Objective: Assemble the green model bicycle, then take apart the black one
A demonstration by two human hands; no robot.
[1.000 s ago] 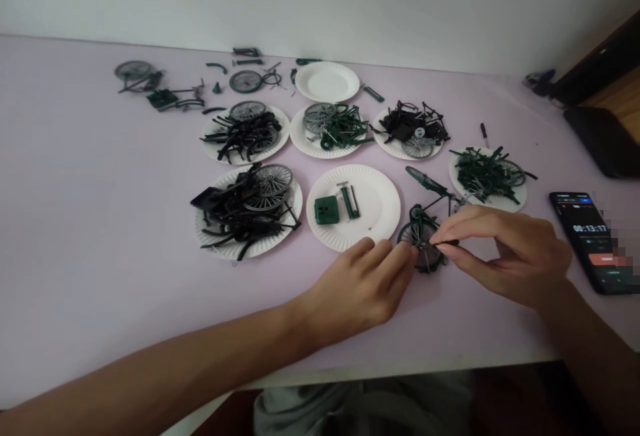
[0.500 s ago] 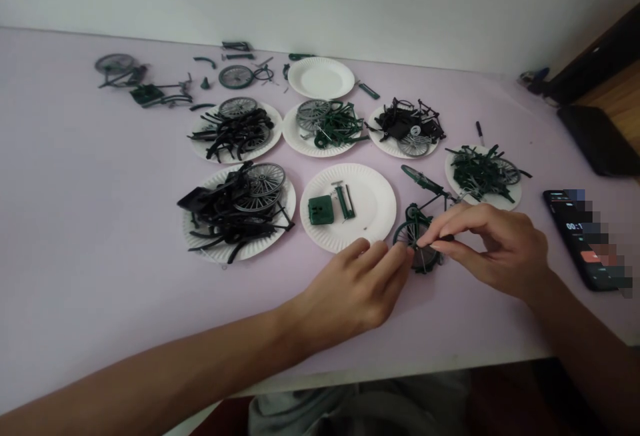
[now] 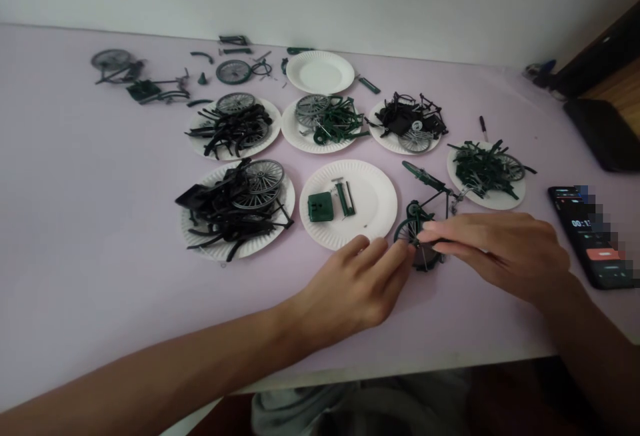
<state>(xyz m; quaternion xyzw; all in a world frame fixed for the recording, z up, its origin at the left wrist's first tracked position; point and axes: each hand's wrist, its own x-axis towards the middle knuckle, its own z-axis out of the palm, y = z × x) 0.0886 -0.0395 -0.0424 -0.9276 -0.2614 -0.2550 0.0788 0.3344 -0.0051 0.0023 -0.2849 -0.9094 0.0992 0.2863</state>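
A small dark green model bicycle (image 3: 424,213) lies on the lilac table (image 3: 100,223) near the front edge. My left hand (image 3: 357,286) rests beside its rear wheel, fingertips pressed against the wheel's left rim. My right hand (image 3: 493,249) comes in from the right, thumb and fingers pinched on a thin dark tool whose tip meets the wheel hub. Just left of the bicycle, a paper plate (image 3: 375,206) carries a green square part (image 3: 320,207) and a green bar.
Several paper plates heaped with black and green bicycle parts and spoked wheels (image 3: 235,206) fill the table's middle. One empty plate (image 3: 317,71) and loose parts (image 3: 140,86) lie at the back. A phone (image 3: 593,233) and a small screwdriver (image 3: 483,127) lie at the right.
My right hand's fingers have flattened and slid slightly left toward the wheel hub. The left hand has stayed at the wheel. The view has drifted a little.
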